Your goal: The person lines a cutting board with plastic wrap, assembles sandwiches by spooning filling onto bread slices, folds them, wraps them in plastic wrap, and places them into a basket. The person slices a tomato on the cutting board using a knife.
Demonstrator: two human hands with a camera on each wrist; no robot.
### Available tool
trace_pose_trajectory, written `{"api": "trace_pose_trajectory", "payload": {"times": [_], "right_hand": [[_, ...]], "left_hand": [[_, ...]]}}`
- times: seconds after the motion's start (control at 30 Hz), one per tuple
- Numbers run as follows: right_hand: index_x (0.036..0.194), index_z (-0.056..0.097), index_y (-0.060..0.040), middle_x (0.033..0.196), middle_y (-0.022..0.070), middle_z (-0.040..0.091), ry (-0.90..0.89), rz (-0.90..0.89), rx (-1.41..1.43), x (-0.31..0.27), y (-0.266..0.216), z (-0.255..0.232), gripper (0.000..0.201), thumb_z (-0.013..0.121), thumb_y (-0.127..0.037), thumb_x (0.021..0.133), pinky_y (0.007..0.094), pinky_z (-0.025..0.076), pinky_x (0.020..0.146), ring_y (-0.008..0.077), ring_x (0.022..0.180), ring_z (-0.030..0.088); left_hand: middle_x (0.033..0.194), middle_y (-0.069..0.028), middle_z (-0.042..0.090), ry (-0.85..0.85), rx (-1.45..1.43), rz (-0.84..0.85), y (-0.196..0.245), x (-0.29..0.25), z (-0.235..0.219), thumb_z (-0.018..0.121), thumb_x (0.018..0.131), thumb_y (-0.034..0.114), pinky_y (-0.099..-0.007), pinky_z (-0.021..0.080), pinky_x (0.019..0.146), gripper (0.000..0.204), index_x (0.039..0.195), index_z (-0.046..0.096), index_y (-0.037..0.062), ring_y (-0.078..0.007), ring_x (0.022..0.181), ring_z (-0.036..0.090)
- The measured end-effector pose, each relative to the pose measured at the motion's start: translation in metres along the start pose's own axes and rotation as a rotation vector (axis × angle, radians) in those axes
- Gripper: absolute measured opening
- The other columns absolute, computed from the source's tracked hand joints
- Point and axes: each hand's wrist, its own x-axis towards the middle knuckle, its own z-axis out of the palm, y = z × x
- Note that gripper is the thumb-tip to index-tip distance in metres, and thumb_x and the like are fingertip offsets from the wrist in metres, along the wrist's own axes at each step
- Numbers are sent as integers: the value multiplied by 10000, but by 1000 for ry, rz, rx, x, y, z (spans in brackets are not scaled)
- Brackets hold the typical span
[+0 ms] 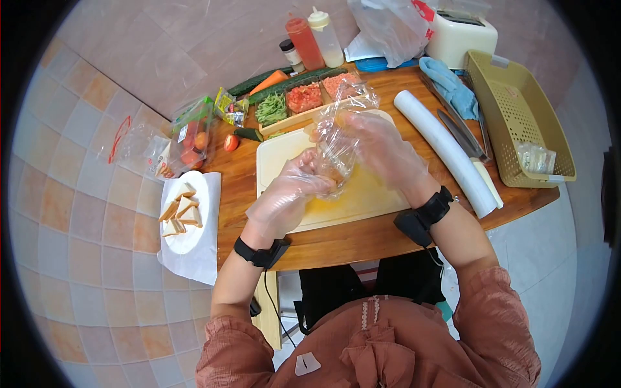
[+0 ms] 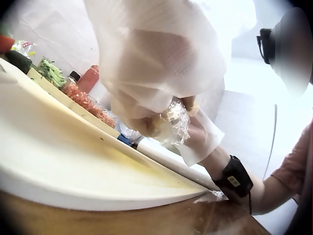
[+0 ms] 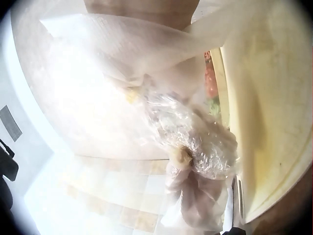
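Note:
Both hands wear loose clear plastic gloves and are raised over a cream cutting board (image 1: 275, 158). Between them is a bundle in crinkled clear plastic wrap (image 1: 336, 152); what lies inside cannot be told. My left hand (image 1: 288, 194) grips its lower end, thumb and fingers around it. Higher up and to the right, my right hand (image 1: 388, 152) holds the upper part, its fingertips on the film. In the right wrist view the shiny wrapped bundle (image 3: 195, 132) stretches from one hand to the other. Yellow stains mark the board below.
Sandwich triangles (image 1: 186, 213) lie on a white plate at left. Behind the board stands a wooden tray (image 1: 301, 118) of shredded cucumber and chopped pink-red fillings. To the right are a white roll (image 1: 446, 152), a knife (image 1: 459, 132), a basket (image 1: 517, 90) and a toaster (image 1: 460, 39).

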Motion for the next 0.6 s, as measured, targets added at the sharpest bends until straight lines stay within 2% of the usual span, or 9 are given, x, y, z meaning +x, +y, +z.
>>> {"api": "trace_pose_trajectory", "payload": {"times": [0.1,0.13,0.2,0.33,0.4,0.47,0.6], "right_hand": [[1208,600,39,1145,223,666,14,10,-66,4,-9,0,324,551,57,888,381,495,951,388,1071,627],[1208,600,39,1145,223,666,12,9,-65,2,-3,2,324,551,57,888,381,495,951,388,1071,627],[1218,599,39,1146,221,663,-63,343,250,3,6,7,331,564,53,889,375,501,933,375,1059,629],[1293,573,28,1130,218,660,-50,251,36,2,0,2,406,574,69,888,364,503,923,360,1037,630],[1404,507,3,1098,209,657,54,403,263,-5,16,6,536,585,81,879,369,513,893,353,986,630],[1414,497,-1,1106,206,656,51,417,255,-9,26,6,536,586,66,890,368,515,893,342,986,632],[1455,453,-17,1138,193,653,34,468,220,-10,36,5,539,589,6,934,366,521,894,298,984,643]], "left_hand": [[1088,-48,654,18,22,1,-2,0,-3,724,810,-31,-287,489,821,479,1252,548,24,-142,939,634],[1113,-62,677,12,15,-1,-5,1,-9,709,815,-42,-288,512,854,516,1299,550,39,-153,949,671],[1138,-76,700,8,5,-2,-6,2,-13,694,821,-53,-289,536,886,555,1347,552,54,-163,959,708],[1129,-86,703,30,10,0,-5,-1,-14,684,819,-60,-297,536,874,521,1314,568,55,-170,955,709],[1125,-89,703,54,6,-15,-3,-2,-11,680,817,-64,-296,532,874,518,1310,571,50,-170,960,706],[1107,-66,668,54,55,-35,1,-1,-7,681,813,-78,-290,501,881,460,1250,566,10,-158,987,651],[1118,-65,671,47,29,-54,-1,0,-11,685,815,-75,-285,499,883,470,1263,567,7,-153,986,648]]}}
